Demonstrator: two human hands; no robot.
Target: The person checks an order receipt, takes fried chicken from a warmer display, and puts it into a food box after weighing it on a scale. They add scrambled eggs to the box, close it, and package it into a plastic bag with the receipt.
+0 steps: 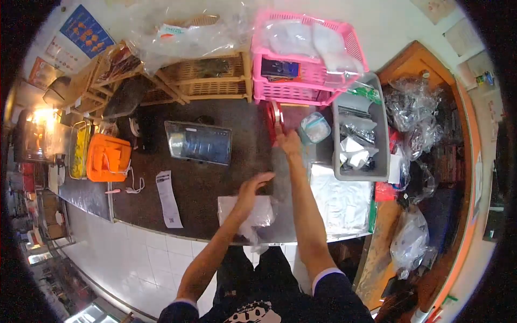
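Note:
Near the front edge of the dark counter lies a white package in clear plastic (262,211), its loose end hanging over the edge. My left hand (252,192) rests over its upper left part, fingers apart and pointing right. Farther back, my right hand (290,144) reaches to the lower end of a red tape dispenser (273,121), its fingers bent against it; what they pinch is too small to tell. A clear tub with a bluish rim (315,128) stands just right of the dispenser.
A tablet screen (198,142), a paper slip (169,199) and an orange basket (109,158) are on the left. Plastic bags (340,202) lie at right below a grey bin (362,175). Pink baskets (309,91) and tan racks (210,89) line the back.

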